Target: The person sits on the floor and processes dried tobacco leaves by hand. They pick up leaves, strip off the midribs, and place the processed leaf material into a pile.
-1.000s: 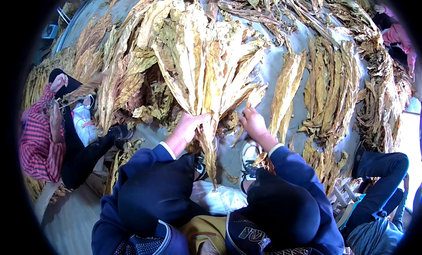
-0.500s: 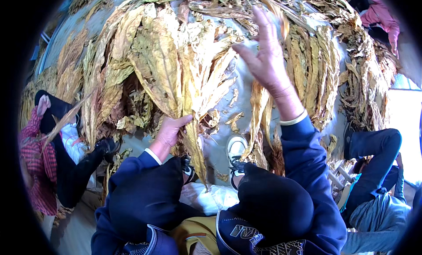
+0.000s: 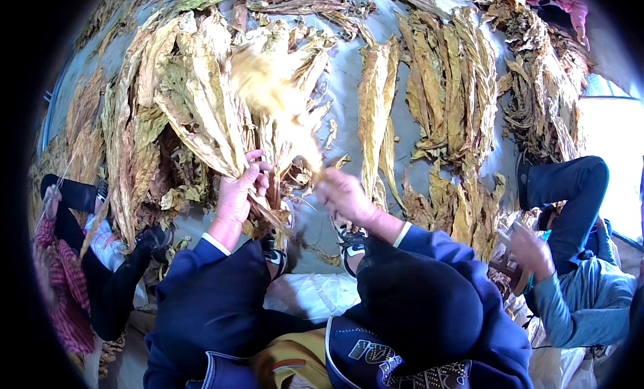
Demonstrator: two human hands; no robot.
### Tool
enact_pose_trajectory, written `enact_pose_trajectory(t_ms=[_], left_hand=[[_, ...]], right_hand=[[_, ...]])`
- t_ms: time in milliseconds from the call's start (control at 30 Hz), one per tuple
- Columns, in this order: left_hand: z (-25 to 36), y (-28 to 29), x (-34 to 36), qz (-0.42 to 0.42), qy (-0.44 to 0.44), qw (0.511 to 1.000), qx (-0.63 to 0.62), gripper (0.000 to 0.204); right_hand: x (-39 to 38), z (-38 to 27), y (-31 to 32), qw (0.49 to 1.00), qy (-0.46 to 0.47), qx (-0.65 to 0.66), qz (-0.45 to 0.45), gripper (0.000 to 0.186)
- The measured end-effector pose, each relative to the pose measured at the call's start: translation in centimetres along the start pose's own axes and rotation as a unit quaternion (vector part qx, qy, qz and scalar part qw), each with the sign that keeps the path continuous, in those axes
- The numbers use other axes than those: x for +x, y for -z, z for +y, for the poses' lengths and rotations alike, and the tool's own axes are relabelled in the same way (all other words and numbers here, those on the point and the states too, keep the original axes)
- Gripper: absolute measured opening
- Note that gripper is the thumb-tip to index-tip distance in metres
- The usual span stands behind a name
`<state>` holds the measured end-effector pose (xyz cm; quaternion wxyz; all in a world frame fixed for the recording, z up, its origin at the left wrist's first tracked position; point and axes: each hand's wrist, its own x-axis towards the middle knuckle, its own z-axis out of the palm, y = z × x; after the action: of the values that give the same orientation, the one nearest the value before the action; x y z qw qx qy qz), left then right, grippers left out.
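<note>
A person's left hand (image 3: 235, 196) clasps the stem ends of a fan of dried leaves (image 3: 204, 110) in front of the knees, its grip closed around them with the fingers loosely bent and the leaf blades spreading upward and away. Just to the right, the right hand (image 3: 347, 198) pinches the lower end of a pale leaf (image 3: 268, 87), its grip shut, the blade blurred and slanting up beside the fan. Farther right, a narrow leaf bundle (image 3: 376, 114) and a wider row of leaves (image 3: 449, 87) lie on a grey surface (image 3: 345, 77). White sheeting (image 3: 312, 295) lies between the person's knees. At left sits a co-worker in a red checked sleeve (image 3: 64, 268); at right, another's hand (image 3: 533, 251) shows beside a blue-grey sleeve (image 3: 577, 312).
</note>
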<state>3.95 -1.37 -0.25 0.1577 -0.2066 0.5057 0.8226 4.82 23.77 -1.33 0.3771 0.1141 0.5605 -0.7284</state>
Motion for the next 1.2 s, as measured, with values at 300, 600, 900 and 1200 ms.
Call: enact_pose_trajectory(t_ms=[300,600,900,1200], left_hand=[[-0.8,0.6,0.4,0.016,0.027,0.999,0.036,0.033],[-0.9,2.1,0.0,0.039,0.028,0.998,0.033,0.027],[-0.7,1.0,0.3,0.034,0.043,0.998,0.032,0.024],[-0.8,1.1,0.2,0.042,0.049,0.998,0.027,0.023]], right_hand=[[-0.5,7.0,7.1,0.776,0.045,-0.465,0.423,0.035],[-1.7,-1.6,8.9,0.927,0.117,-0.042,0.355,0.011],[-5.5,-4.3,11.8,0.88,0.273,-0.013,0.388,0.004],[-2.8,5.6,14.3,0.87,0.166,-0.202,0.417,0.004]])
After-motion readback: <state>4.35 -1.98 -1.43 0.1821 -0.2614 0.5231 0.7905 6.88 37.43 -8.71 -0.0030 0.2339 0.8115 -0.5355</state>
